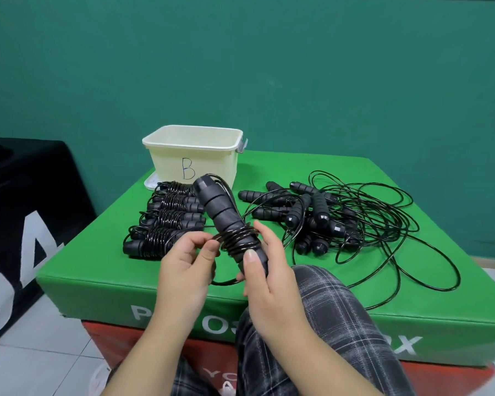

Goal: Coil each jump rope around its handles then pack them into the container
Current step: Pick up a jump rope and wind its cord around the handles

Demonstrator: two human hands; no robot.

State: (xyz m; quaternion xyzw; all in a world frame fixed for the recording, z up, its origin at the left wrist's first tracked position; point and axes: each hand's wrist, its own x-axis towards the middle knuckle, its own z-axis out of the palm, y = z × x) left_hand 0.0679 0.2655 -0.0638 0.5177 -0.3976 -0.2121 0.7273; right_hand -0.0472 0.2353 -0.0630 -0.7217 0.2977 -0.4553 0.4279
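Black cord (236, 238) half-wound on the handles (226, 221) my right hand (265, 284) grips, above the green box's (412, 312) near edge, could spring loose if my left hand's (183, 270) pinch slackens.

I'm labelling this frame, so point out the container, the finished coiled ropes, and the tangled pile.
container (166, 162): head view, bare front wall.
coiled ropes (169, 215): head view, middle bundle.
tangled pile (320, 207): head view, a central handle.
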